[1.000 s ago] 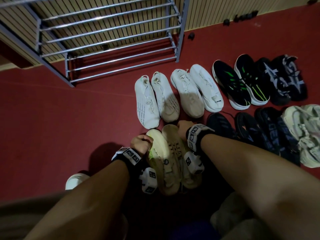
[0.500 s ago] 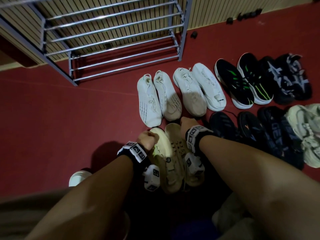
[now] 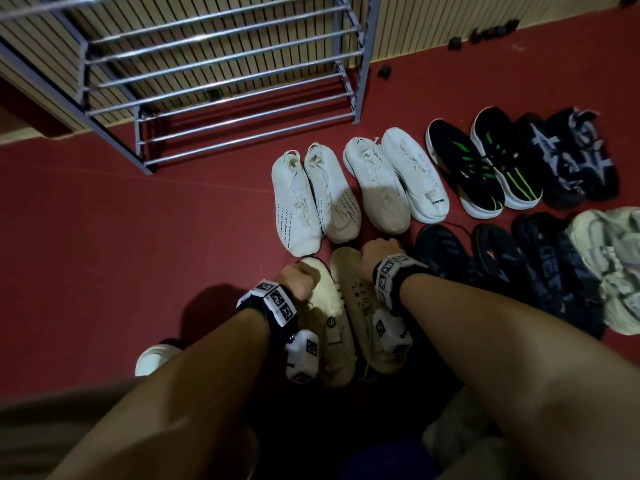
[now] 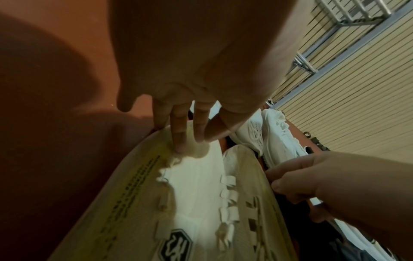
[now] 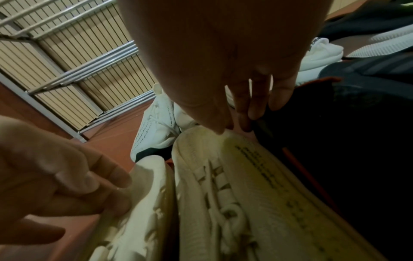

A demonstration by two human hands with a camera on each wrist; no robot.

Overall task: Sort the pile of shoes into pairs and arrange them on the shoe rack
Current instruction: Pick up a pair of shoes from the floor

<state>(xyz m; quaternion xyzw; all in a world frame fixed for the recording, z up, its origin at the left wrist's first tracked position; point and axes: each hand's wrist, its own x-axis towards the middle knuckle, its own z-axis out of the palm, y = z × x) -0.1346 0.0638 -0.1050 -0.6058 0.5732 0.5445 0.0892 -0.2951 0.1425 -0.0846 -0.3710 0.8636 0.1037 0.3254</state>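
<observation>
Two cream sneakers lie side by side on the red floor, toes toward the rack. My left hand [image 3: 298, 278] grips the toe of the left cream shoe [image 3: 323, 289]; in the left wrist view its fingers [image 4: 181, 127] lie over that shoe [image 4: 194, 176]. My right hand [image 3: 377, 251] holds the toe of the right cream shoe [image 3: 349, 282]; in the right wrist view its fingertips [image 5: 243, 114] curl over the toe's far edge [image 5: 245, 185]. The metal shoe rack [image 3: 365, 64] stands bare at the back left, against the slatted wall.
Beyond my hands stand a row of paired shoes: two white pairs [image 3: 298, 202] [image 3: 394, 181], a black-and-green pair [image 3: 481, 164] and a black-grey pair [image 3: 571, 157]. Dark shoes [image 3: 485, 261] and pale grey ones [image 3: 616, 265] lie to the right. Bare red floor [image 3: 138, 237] spreads to the left.
Both hands stay on the toes of the cream shoes. The left hand has crept slightly forward; the view has drifted a little.
</observation>
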